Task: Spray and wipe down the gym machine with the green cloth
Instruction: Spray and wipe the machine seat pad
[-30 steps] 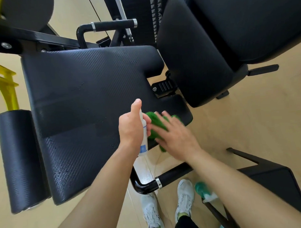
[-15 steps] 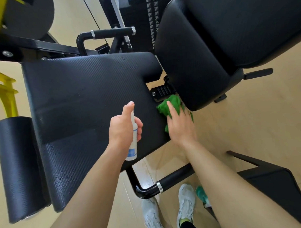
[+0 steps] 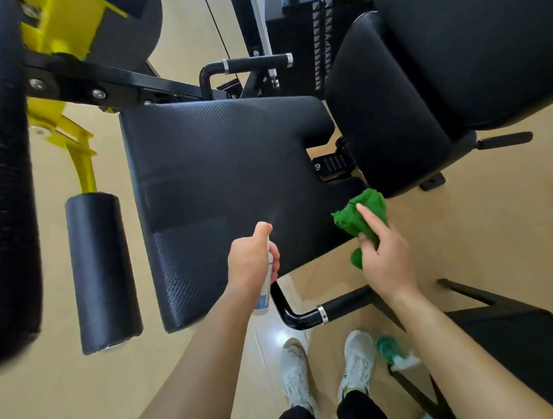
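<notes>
from my feed, my left hand [image 3: 252, 260] is clenched round a small white spray bottle [image 3: 264, 299], thumb up on its top, and the bottle's blue-labelled base sticks out below the fist. the hand hangs over the near edge of the gym machine's black seat pad [image 3: 230, 179], nozzle end pointing across the textured surface.

my right hand [image 3: 385, 258] grips the green cloth [image 3: 363, 212], bunched up, with the index finger laid straight across it and the other fingers curled under. the cloth sits at the seat pad's near right corner, just below the lower edge of the black back pad [image 3: 391, 111]; i cannot tell whether it presses on the pad or is held just off it.

a curved black handle [image 3: 329, 311] with a silver collar juts out below the seat, between my two forearms. to the left stands a black roller pad [image 3: 102, 272] on a yellow arm [image 3: 79, 153]. the weight stack [image 3: 310, 35] is beyond the seat. my white shoes [image 3: 295, 374] stand on the pale floor [image 3: 488, 217].
</notes>
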